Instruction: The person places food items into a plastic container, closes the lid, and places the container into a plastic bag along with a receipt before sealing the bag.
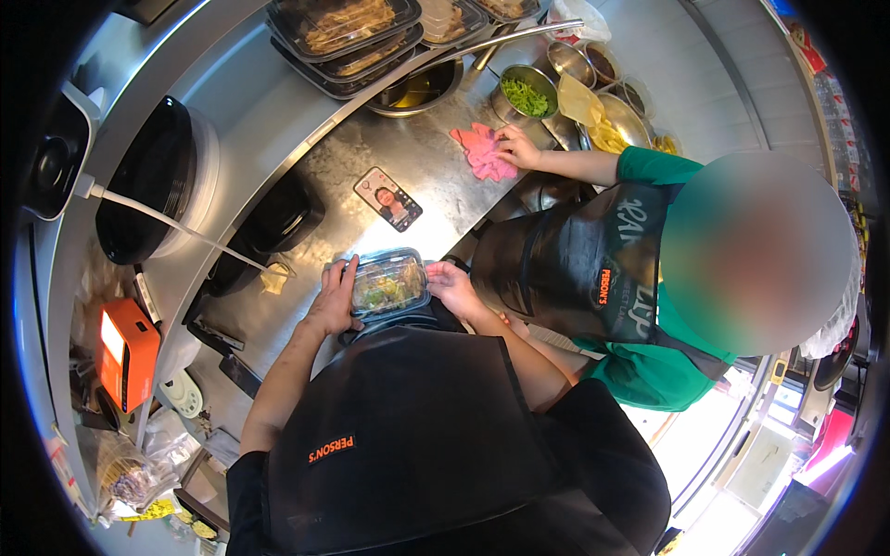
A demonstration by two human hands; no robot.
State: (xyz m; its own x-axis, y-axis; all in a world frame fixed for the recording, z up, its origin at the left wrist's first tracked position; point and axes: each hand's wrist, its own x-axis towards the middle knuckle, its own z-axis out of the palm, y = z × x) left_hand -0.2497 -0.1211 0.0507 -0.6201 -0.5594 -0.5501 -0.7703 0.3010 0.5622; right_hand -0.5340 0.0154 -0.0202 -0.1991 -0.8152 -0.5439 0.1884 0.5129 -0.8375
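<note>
A black plastic takeout container point(388, 283) with a clear lid sits at the near edge of the steel counter, close to my apron. Mixed food with green bits shows through the lid. My left hand point(336, 299) grips its left side, fingertips on the lid's upper left corner. At the opposite side, my right hand point(450, 285) pinches the rim between thumb and fingers. Just beyond the container lies a smartphone point(388, 199) with a lit screen. The underside of the container is hidden.
Beside me on the right, a co-worker's hand point(518, 147) presses a pink cloth point(484, 151) on the steel counter point(341, 156). A metal pot of chopped greens point(526, 96) stands beyond it. Filled lidded containers point(348, 28) are stacked on the shelf; a white cable point(174, 221) hangs at left.
</note>
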